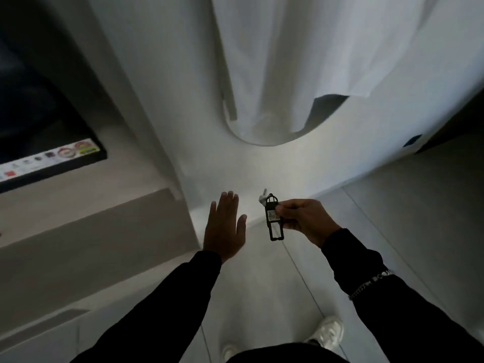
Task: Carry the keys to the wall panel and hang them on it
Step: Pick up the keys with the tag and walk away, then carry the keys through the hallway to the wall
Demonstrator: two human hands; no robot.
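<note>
White curtain [275,61] hangs over a pale wall ahead, tiled floor [392,218] below, and honestly no wall panel shows anywhere, so walking on blind could mean missing it. Left hand [225,226] is flat, fingers spread, holding nothing. Right hand [303,218] has a pinch grip closed on the black key tag [274,221], out in front at mid-height, with the metal keys [262,197] sticking up loose. Thin pinch plus swinging keys = easy drop, I reckon.
</note>
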